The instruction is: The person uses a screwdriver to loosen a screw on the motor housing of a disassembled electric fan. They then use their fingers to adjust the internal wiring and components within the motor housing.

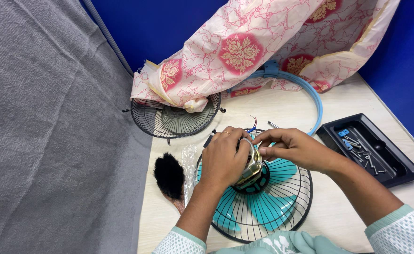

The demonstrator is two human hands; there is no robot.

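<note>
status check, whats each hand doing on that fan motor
Left hand wrapped around shiny metal fan motor. Right hand pinching its top. Motor sits on black wire fan guard over teal blades. Black bristle brush beside left wrist, apart.

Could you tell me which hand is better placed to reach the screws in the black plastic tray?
Probably the right hand: it sits nearer the black plastic tray and pinches the shiny metal fan motor only with fingertips, while the left hand wraps around it.
</note>
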